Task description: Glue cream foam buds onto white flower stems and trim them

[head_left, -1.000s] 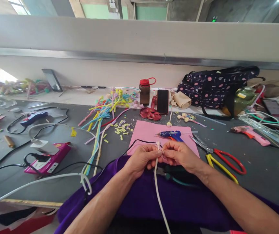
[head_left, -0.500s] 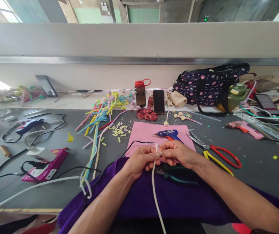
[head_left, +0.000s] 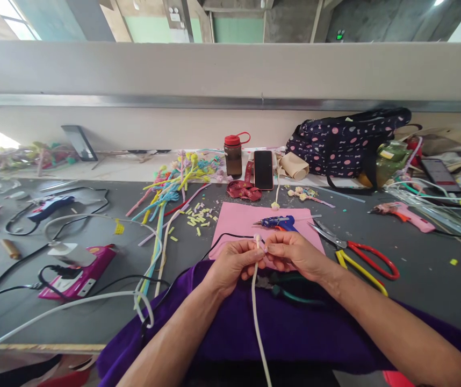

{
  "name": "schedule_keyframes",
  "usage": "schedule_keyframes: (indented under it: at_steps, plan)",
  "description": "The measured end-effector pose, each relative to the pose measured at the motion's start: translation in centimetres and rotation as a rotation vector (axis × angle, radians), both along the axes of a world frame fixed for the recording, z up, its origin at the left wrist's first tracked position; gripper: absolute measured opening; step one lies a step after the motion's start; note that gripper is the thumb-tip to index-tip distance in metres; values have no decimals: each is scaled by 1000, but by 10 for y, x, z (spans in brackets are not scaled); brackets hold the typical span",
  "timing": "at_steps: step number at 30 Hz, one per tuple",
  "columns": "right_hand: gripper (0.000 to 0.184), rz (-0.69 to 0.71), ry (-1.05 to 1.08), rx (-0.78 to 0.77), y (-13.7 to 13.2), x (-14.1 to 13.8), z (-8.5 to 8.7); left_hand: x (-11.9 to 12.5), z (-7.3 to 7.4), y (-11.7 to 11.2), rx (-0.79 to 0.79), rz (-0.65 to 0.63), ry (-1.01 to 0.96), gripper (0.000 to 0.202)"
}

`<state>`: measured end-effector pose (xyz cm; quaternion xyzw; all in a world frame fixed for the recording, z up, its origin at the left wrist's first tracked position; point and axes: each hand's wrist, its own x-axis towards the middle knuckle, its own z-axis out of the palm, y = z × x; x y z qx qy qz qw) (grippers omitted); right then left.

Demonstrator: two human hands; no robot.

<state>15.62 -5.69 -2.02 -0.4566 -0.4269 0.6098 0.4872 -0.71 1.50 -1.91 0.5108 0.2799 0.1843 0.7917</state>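
My left hand (head_left: 234, 266) is closed, its thumb and fingers pinching a long white stem-like cord (head_left: 259, 325) just under its tip. The cord's lower end hangs down over a purple cloth (head_left: 315, 338). Small pale knobs sit at the upper tip, which stands above the fingers. Close beside it my right hand (head_left: 297, 252) pinches a tiny pale lilac piece (head_left: 265, 249) against the cord; whether it is fixed there I cannot tell. Beyond the hands a blue glue gun (head_left: 276, 221) lies on a pink sheet (head_left: 230, 217). Pliers with green handles (head_left: 295, 295) rest below my right hand.
Red-handled scissors (head_left: 371, 258) and a yellow-handled tool (head_left: 361, 274) lie on the right, with a pink glue gun (head_left: 408, 212) farther out. Cut bits (head_left: 198, 215) and coloured fuzzy stems (head_left: 166, 193) are left of the sheet. A magenta power strip (head_left: 79, 274) trails cables.
The pale lilac piece at my right fingertips now shows more clearly beside the cord's tip. Both hands stay nearly in place; the whole view has shifted slightly.
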Motion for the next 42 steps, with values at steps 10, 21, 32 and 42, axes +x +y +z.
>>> schedule_keyframes:
  at_steps: [10,21,32,42]
  plan:
    - [23,93,29,102,-4,1,0,0,1,-4,-33,-38,1,24]
    - [27,100,-67,101,-2,2,2,0,-1,-5,-19,-51,-9,24]
    - [26,-35,-156,108,-3,1,-1,0,0,-4,-15,-4,13,27]
    - [23,-8,-177,128,-7,-5,2,0,2,-5,-14,6,13,26]
